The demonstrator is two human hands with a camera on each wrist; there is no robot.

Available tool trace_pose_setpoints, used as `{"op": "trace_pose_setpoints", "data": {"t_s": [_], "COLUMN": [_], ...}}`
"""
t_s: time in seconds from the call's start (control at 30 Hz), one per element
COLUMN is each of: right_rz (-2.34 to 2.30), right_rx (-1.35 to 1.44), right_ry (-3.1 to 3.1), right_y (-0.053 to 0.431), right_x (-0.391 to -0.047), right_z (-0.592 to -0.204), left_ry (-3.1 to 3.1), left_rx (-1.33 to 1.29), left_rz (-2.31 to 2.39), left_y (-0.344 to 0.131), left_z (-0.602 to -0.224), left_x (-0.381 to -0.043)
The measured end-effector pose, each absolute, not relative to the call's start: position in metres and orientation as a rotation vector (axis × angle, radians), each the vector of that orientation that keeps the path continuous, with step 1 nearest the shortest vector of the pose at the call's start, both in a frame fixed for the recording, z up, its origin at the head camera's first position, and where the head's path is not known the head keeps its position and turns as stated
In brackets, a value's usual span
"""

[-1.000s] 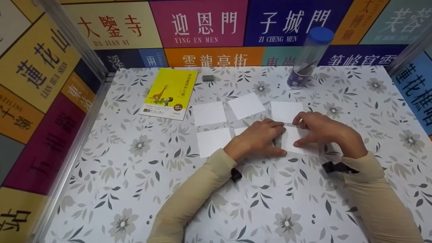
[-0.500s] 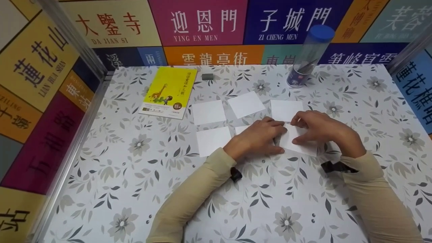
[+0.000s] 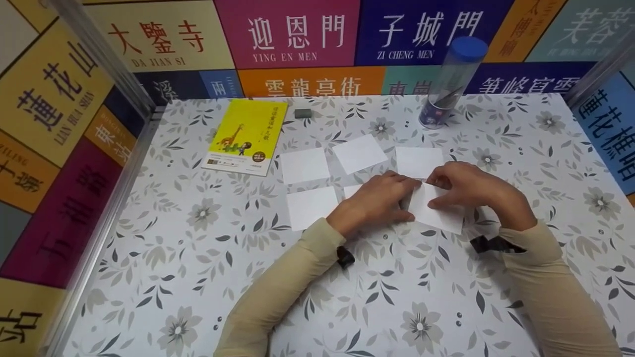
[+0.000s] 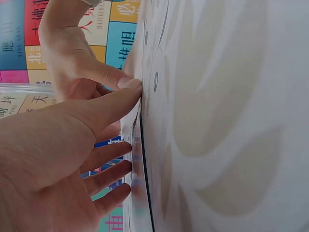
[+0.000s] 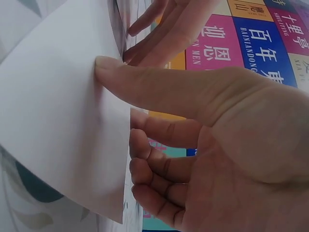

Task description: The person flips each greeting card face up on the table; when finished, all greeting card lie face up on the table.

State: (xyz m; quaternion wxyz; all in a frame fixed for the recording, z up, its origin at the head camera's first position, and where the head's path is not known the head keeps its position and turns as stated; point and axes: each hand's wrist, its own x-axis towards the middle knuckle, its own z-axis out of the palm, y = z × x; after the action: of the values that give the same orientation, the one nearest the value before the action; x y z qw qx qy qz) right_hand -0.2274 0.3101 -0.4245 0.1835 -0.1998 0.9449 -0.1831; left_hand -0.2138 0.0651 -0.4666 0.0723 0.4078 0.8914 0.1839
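On the head feed I see a white paper card (image 3: 441, 218) at three o'clock from the left hand (image 3: 374, 201). The right hand (image 3: 469, 186) pinches its edge, thumb on top. The left fingers look extended and slightly spread. From that same hand, other white cards (image 3: 359, 152) lie between nine and two o'clock, a yellow booklet (image 3: 248, 131) at ten, a blue-capped clear tube (image 3: 452, 79) at one.

In the head view, a yellow book (image 3: 245, 141) lies at ten o'clock on the flower-patterned desk (image 3: 377, 302), with a small grey block (image 3: 303, 113) near it towards twelve. A clear tube (image 3: 449, 83) with a blue lid (image 3: 468, 48) stands at two o'clock, before a wall (image 3: 307, 57) of coloured, lettered panels at twelve.
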Motion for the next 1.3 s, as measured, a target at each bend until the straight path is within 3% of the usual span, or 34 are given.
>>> {"op": "trace_pose_setpoints", "data": {"t_s": [0.23,0.67,1.3], "right_rz": [-0.577,-0.853,-1.289], "right_rx": [-0.598,-0.350,-0.191], "right_ry": [2.790,2.944,2.890], "right_y": [0.311,0.308,0.327], "right_x": [-0.224,-0.226,-0.233], "right_z": [-0.418,-0.407,-0.409], "left_ry": [2.703,2.322,2.287], "left_rx": [1.200,0.907,0.907], "left_rz": [0.646,1.671,1.954], "left_y": [0.067,0.059,0.054], "left_z": [-0.467,-0.466,-0.465], "left_x": [-0.216,-0.233,-0.240]}}
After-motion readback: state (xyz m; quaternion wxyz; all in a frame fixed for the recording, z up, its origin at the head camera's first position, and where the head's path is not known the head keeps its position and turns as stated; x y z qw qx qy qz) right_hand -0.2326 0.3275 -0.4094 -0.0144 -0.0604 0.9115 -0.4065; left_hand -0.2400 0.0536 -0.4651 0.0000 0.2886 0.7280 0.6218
